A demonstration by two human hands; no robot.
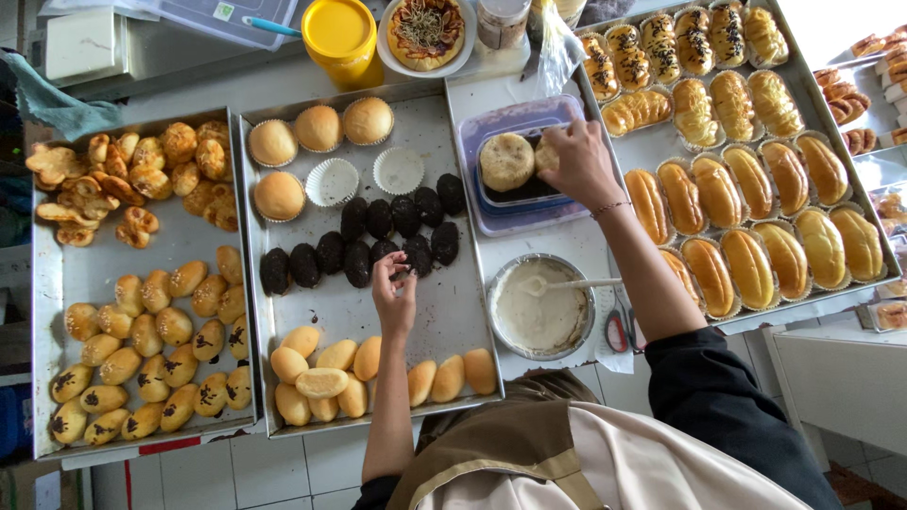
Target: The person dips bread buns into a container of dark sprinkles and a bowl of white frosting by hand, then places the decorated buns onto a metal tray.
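black buns (378,241), golden rolls (746,269), yellow jar (340,38)

the light is bright and even, soft daylight by the look of it, strongest at the upper right where the corner beyond the long-bun tray (652,151) washes out to near white. the metal trays give back a dull sheen with no hard glare. shadows are faint and short, just a soft edge under the hands and the buns. the middle is sharp, crumbs and all. toward the edges the wide lens bends the tray rims and the worktop (529,90) lines outward.
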